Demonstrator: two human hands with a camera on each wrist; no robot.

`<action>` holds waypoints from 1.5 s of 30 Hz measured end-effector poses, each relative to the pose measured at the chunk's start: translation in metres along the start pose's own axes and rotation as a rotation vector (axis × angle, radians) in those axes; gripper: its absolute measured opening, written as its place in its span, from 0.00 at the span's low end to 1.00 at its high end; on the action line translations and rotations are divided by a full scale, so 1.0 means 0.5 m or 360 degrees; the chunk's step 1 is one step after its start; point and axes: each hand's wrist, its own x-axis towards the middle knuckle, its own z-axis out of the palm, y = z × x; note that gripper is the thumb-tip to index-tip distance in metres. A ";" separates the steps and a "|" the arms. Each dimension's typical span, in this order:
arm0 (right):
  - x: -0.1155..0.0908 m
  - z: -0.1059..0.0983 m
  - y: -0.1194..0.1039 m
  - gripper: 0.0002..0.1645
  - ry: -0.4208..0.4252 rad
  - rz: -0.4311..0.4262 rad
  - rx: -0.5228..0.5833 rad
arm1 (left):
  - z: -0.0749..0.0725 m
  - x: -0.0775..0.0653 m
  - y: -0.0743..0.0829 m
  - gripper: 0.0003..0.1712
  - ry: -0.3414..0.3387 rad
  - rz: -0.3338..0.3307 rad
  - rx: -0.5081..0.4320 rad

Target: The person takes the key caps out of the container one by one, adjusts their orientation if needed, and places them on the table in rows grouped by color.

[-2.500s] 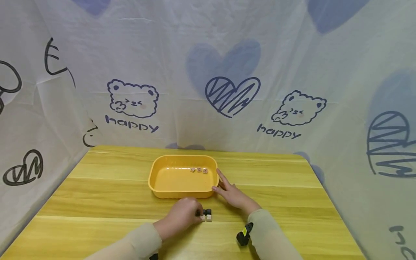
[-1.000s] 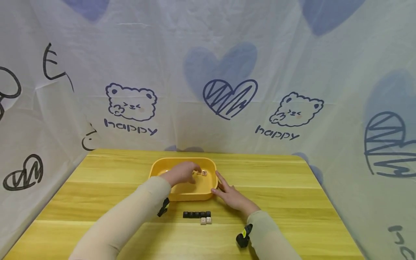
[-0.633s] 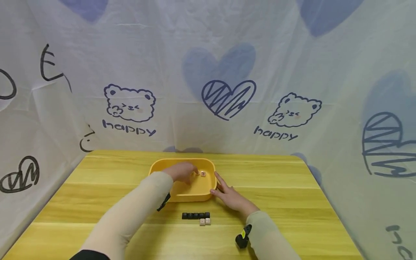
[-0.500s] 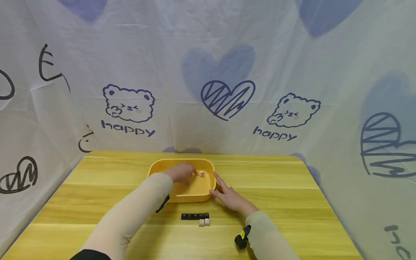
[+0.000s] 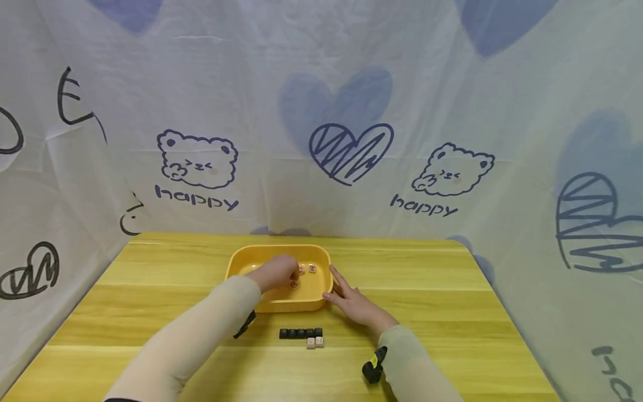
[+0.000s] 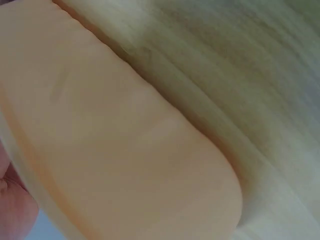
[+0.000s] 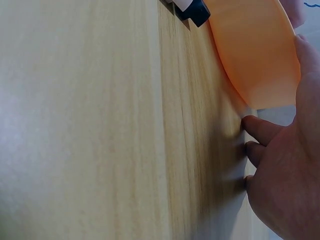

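"Left hand (image 5: 275, 272), where?"
"Curled inside the yellow tray (image 5: 296, 306), at a keycap (image 5: 294, 285); whether it grips, one cannot tell."
"And the right hand (image 5: 358, 305)?"
"Fingers spread against the tray's side. Likely a pick-up; next calls for a sure pinch."

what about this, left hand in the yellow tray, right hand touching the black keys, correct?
Not quite: the head view shows the right hand touching the tray, not the black keys. The left hand is in the tray, as you say.
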 end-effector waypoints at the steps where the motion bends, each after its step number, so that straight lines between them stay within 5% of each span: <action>1: 0.000 0.000 0.000 0.43 0.0002 -0.0003 -0.0002 | -0.001 -0.002 0.002 0.10 -0.0005 -0.0014 -0.0004; 13: 0.001 0.002 0.001 0.43 0.0003 0.0000 -0.0027 | 0.016 -0.021 0.031 0.08 0.0024 0.0044 -0.0001; 21: 0.002 0.004 0.000 0.44 0.0013 0.0021 0.0003 | -0.031 -0.054 0.050 0.10 0.0213 -0.0030 -0.0315; 29: 0.002 0.005 0.000 0.43 0.0002 0.0010 -0.0004 | -0.055 -0.108 0.089 0.12 0.0341 0.0026 -0.0409; 37: -0.001 0.004 -0.001 0.43 0.0007 0.0042 -0.0012 | -0.054 -0.155 0.140 0.10 0.0563 0.0095 -0.0640; 45: 0.000 0.003 0.002 0.43 -0.0005 -0.0005 -0.0023 | -0.033 -0.194 0.166 0.11 0.0630 0.0086 -0.0847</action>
